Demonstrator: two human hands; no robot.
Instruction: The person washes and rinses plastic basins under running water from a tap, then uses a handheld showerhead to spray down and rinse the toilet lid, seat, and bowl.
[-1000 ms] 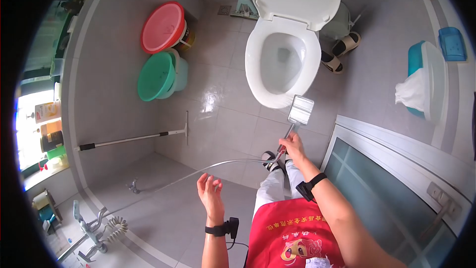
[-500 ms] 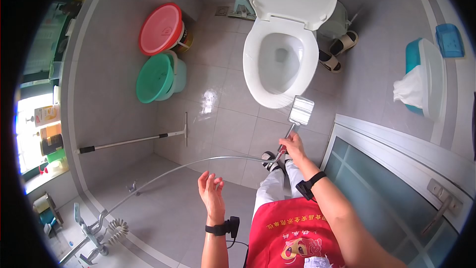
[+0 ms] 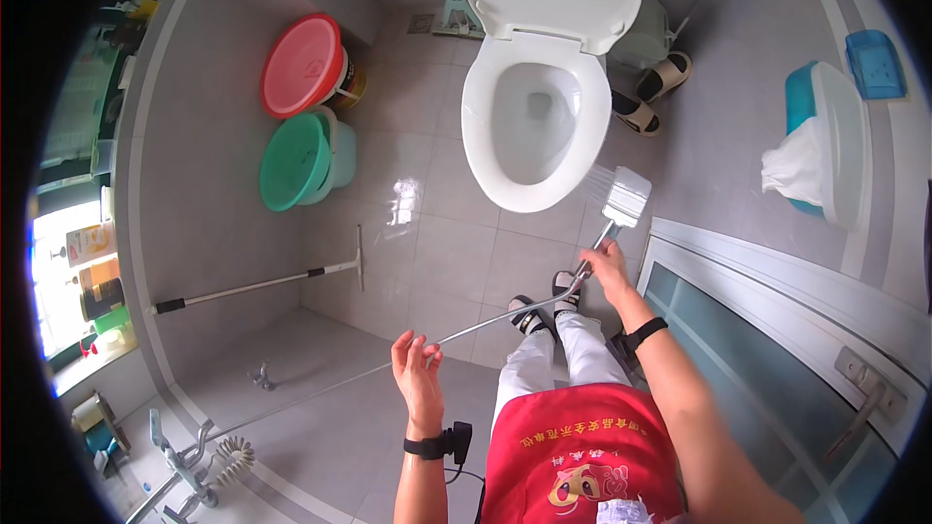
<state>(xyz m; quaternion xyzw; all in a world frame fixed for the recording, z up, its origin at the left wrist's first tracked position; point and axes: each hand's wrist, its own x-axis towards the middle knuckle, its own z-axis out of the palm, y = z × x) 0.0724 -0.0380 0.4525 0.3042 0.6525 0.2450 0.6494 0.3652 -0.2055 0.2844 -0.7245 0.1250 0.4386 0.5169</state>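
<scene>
My right hand point(image 3: 607, 270) is wrapped round the handle of a shower head point(image 3: 626, 197). The square head is in front of the toilet point(image 3: 476, 150), near the right side of its bowl, and fine streaks of water show beside it. From the handle a metal shower hose point(image 3: 495, 318) stretches left to the wall tap point(image 3: 189, 461). My left hand point(image 3: 417, 383) is raised with loosely bent fingers, holding nothing, and the hose passes right by its fingertips in this view. The toilet lid is up and the bowl shows inside.
A red basin point(image 3: 303, 66) and a green basin point(image 3: 294, 163) lean at the left wall with buckets. A floor squeegee point(image 3: 262, 286) lies nearby. Slippers point(image 3: 663, 78) sit right of the toilet; a glazed door point(image 3: 738, 349) stands at right. My feet are on the tiles.
My right hand has carried the shower head to the right, away from the toilet's front rim. The hose has pulled straighter. The left hand stays about where it was.
</scene>
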